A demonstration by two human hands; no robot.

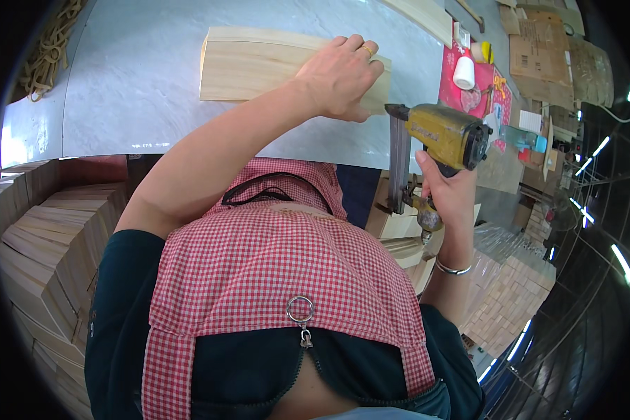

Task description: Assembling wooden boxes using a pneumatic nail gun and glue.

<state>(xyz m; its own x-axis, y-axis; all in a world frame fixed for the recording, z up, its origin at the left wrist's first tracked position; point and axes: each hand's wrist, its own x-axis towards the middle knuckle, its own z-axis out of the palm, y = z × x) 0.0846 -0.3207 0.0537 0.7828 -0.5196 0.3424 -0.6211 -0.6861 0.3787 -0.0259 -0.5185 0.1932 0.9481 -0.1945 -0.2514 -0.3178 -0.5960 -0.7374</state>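
A pale wooden piece (252, 66), long and flat-sided, lies on the grey marbled tabletop (133, 119). My left hand (343, 77) wraps over its right part, with the fingers on the far edge and the thumb on the near side. In my right hand (448, 192) is a yellow and black nail gun (441, 133), gripped by its handle. The gun's nose meets or nearly meets the right end of the wood; whether they touch I cannot tell. Its long magazine (397, 164) points down past the table's near edge.
At the right stand a white bottle (463, 73), a yellow tape roll (481, 52) and a clear bottle with a blue cap (523, 138). Cords (49, 52) hang at the far left. Stacked wooden boards (56, 245) fill the lower left; wrapped wood blocks (511, 294) stand lower right.
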